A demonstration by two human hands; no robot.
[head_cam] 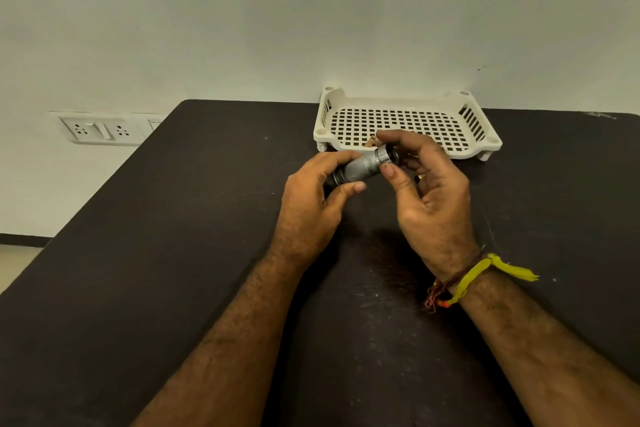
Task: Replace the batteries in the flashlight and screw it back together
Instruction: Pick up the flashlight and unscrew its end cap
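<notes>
A small silver flashlight [362, 168] with a knurled barrel is held level above the dark table, between both hands. My left hand [311, 198] grips its left end, where dark rings show between thumb and fingers. My right hand [426, 191] pinches the right end with thumb and forefinger around a black end piece [393, 154]. I cannot tell whether that piece is seated on the barrel or slightly off it. No loose batteries are visible.
A white perforated plastic tray [408, 121] stands on the black table [173, 253] against the wall, just behind my hands, with a small brownish item [372, 141] at its front edge. A wall socket panel [100, 128] is at the left, beyond the table's edge.
</notes>
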